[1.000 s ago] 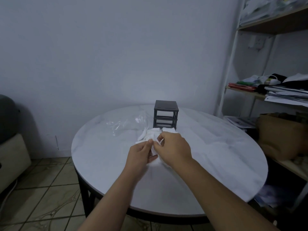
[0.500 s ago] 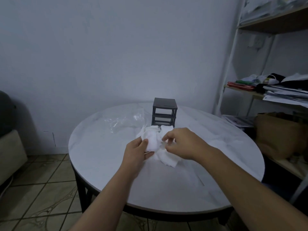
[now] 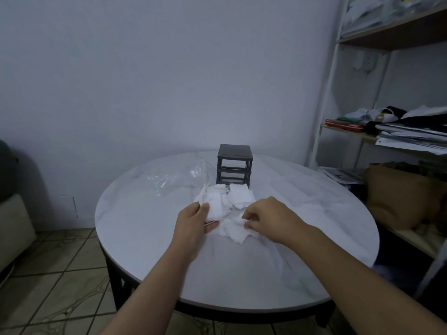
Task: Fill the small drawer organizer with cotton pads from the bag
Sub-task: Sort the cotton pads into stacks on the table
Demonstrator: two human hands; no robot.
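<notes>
A small dark grey drawer organizer [image 3: 234, 167] stands near the far side of the round white table [image 3: 314, 238]. A loose pile of white cotton pads [image 3: 239, 196] lies just in front of it. My left hand [image 3: 194, 223] holds up a small stack of pads [image 3: 215, 207] between thumb and fingers. My right hand [image 3: 268, 217] pinches another pad [image 3: 234, 232] lying on the table at the near edge of the pile. A crumpled clear plastic bag [image 3: 177, 177] lies left of the organizer.
A white shelf unit [image 3: 324, 122] with papers, clothes and a brown bag [image 3: 399, 194] stands to the right of the table. A beige seat [image 3: 14, 228] is at the far left. Tiled floor shows below the table's near-left edge.
My hands have drawn apart. The left keeps its stack of pads raised, while the right has dropped lower and nearer to me onto a pad at the pile's near edge.
</notes>
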